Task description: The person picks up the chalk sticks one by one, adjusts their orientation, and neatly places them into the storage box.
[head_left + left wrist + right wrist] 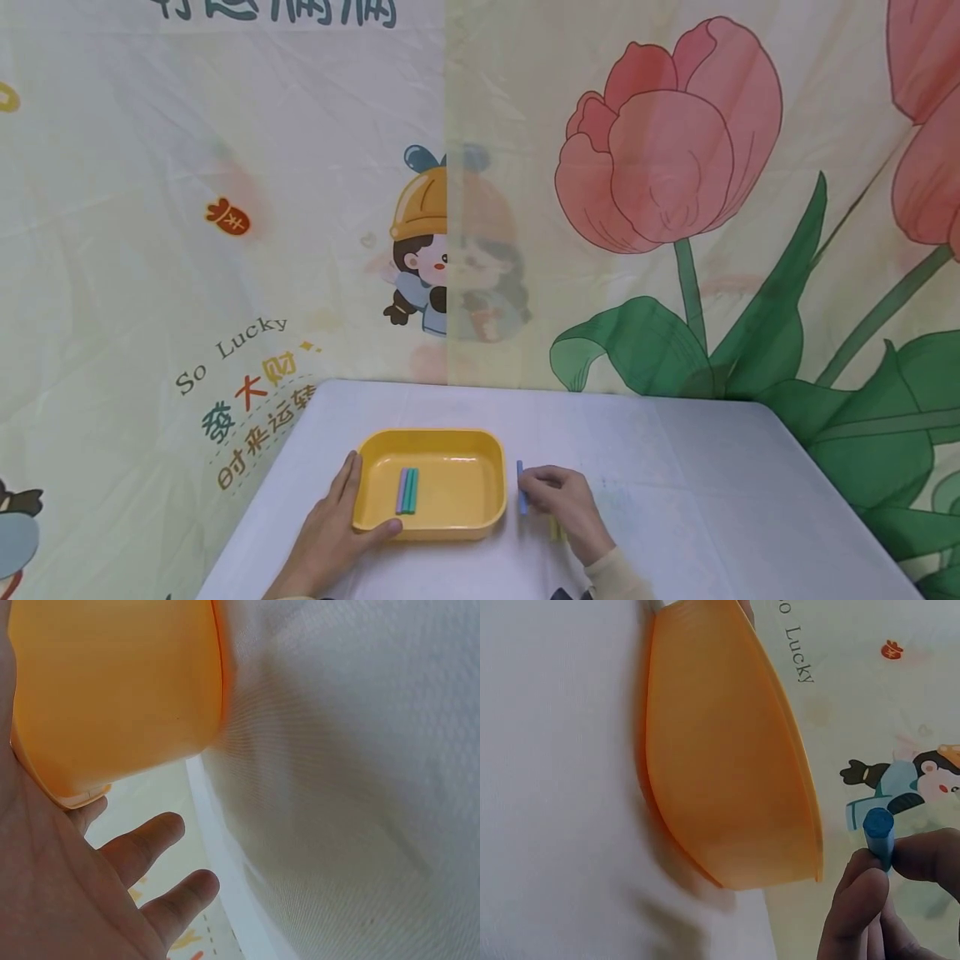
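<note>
A yellow tray [450,533] stands on the white-covered table, with one purple chalk stick [401,490] and two green chalk sticks [410,490] lying side by side in its left half. My left hand [337,517] rests against the tray's left side, thumb at the near rim. The left wrist view shows its fingers [146,844] straight and spread beside the tray wall. To the right of the tray, my right hand [562,504] pinches a blue chalk stick [880,831] between thumb and fingers. Yellow chalk sticks [554,527] lie partly hidden under that hand.
White cloth [675,483] covers the table, with faint bluish smudges right of my right hand. Behind the table's far edge hangs a printed curtain [487,358] with tulips and cartoon figures.
</note>
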`<act>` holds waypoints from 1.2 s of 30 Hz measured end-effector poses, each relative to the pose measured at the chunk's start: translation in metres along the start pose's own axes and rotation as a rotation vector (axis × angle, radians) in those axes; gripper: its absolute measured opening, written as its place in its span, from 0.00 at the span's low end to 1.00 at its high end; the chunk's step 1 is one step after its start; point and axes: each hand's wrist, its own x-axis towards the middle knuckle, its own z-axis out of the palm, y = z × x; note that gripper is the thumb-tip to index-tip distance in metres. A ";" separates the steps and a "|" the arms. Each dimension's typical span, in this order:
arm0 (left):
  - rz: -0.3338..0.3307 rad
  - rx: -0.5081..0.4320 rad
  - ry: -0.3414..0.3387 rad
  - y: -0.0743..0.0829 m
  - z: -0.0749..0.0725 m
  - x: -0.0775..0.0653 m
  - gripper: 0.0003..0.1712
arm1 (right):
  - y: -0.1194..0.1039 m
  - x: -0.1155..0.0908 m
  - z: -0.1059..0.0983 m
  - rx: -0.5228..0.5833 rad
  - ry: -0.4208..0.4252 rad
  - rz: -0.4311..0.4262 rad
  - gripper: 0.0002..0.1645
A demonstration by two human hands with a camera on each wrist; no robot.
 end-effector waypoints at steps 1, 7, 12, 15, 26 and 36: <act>-0.002 0.001 -0.001 0.000 0.000 0.000 0.77 | 0.000 -0.001 0.001 0.019 -0.011 -0.015 0.28; -0.006 0.002 0.000 0.001 0.000 -0.001 0.78 | -0.006 -0.007 0.015 0.108 -0.073 -0.078 0.26; -0.007 0.003 0.000 0.000 0.002 0.000 0.78 | -0.011 -0.009 0.025 0.150 -0.119 -0.110 0.29; -0.017 0.004 -0.006 0.000 0.001 0.000 0.78 | -0.012 -0.002 0.031 0.143 -0.110 -0.102 0.29; -0.021 -0.009 -0.014 0.001 0.000 0.000 0.78 | -0.029 0.005 0.053 0.129 -0.154 -0.147 0.25; -0.008 -0.008 0.003 0.000 0.001 0.001 0.77 | -0.046 0.012 0.074 0.182 -0.194 -0.148 0.26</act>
